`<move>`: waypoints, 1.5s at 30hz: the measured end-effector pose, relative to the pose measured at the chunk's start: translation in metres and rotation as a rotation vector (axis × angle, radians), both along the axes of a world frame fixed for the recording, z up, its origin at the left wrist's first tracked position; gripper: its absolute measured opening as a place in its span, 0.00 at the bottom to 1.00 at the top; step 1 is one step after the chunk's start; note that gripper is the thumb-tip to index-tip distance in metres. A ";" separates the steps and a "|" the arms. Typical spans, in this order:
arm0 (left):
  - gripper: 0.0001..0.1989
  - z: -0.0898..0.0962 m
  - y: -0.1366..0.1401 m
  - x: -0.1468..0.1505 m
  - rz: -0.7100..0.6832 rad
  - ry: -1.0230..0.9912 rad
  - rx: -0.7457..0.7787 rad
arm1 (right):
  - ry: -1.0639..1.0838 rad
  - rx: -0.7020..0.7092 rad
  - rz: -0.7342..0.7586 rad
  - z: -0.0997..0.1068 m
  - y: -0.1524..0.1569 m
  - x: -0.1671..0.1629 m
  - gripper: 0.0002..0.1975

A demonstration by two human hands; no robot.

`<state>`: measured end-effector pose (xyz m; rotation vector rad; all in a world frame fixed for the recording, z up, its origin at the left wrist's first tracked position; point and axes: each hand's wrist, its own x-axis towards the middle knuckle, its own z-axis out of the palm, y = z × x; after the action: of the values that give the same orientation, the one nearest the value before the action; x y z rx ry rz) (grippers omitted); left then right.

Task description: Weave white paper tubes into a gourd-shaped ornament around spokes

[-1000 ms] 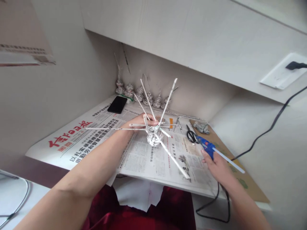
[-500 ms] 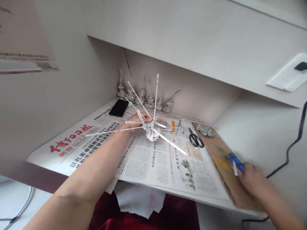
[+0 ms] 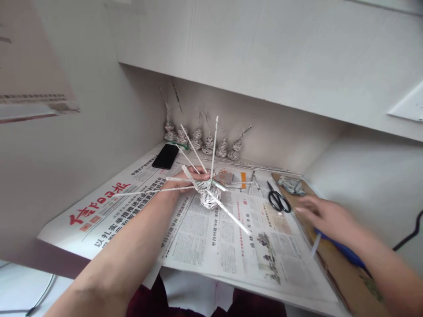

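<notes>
Left hand [image 3: 194, 175]: fingers pinch the upper rim of a round woven newspaper piece with radiating white paper rods [image 3: 210, 199], over the newspaper-covered tabletop [image 3: 181, 255]. Right hand [image 3: 325, 215], at the piece's 3 o'clock: fingers loosely extended, bare. Blue glue gun [image 3: 345, 252] at 4 o'clock, partly behind the right forearm.

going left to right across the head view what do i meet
Red newspaper title, black phone, woven paper ball, orange strip, black scissors, right hand, white wall plate.
</notes>
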<state>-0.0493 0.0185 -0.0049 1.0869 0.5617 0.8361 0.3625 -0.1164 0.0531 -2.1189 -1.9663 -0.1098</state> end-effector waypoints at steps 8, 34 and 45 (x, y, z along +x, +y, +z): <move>0.21 -0.010 0.004 0.008 -0.028 0.006 -0.025 | 0.066 -0.031 0.345 -0.035 0.155 -0.138 0.09; 0.17 -0.021 0.011 0.013 -0.053 0.063 -0.040 | 0.082 0.238 0.473 -0.050 0.223 -0.214 0.15; 0.18 -0.011 0.005 0.016 -0.030 0.012 -0.071 | 0.207 0.428 0.493 -0.027 0.204 -0.176 0.12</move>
<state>-0.0331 0.0236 -0.0156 1.0335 0.5794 0.7780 0.1863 0.0874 0.0264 -1.2954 -2.0510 -0.1894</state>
